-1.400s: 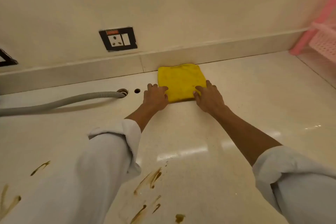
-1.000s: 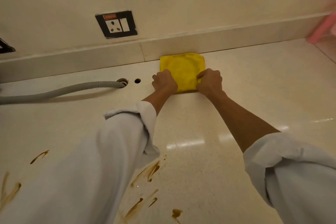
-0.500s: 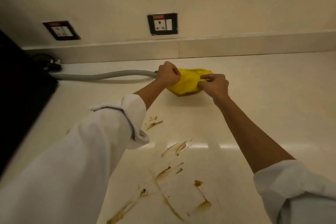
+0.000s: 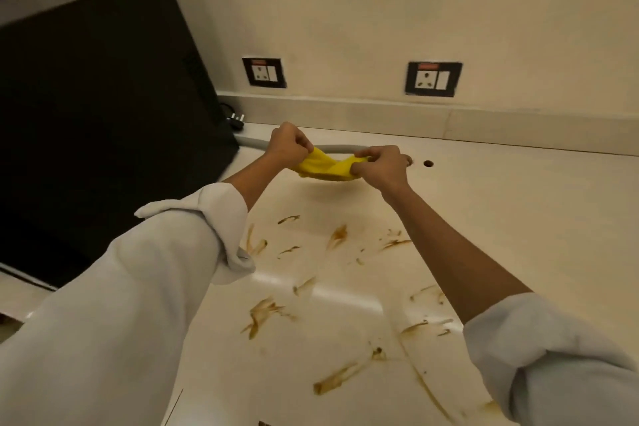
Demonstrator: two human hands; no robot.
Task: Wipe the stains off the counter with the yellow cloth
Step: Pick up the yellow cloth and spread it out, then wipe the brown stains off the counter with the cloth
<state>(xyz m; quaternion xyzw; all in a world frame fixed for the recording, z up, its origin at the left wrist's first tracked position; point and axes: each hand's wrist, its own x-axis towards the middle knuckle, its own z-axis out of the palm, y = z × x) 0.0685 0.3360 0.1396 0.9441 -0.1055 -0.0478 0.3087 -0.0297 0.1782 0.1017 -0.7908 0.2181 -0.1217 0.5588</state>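
Above the far part of the table [image 4: 518,218], my 2 hands hold the yellow cloth [image 4: 325,168] off the surface: left hand [image 4: 288,145] fisted on 1 end, right hand [image 4: 378,166] pinching the other, cloth sagging between them. Brown stains [image 4: 266,313] streak the near table, none visibly wiped. Judgement: cloth is in hand, wiping not yet begun, all streaks left. No containers in view; a black appliance [image 4: 96,114] stands at left.

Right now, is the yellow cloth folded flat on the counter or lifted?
Lifted and bunched. The yellow cloth sags between the left hand and right hand, each gripping one end above the counter.
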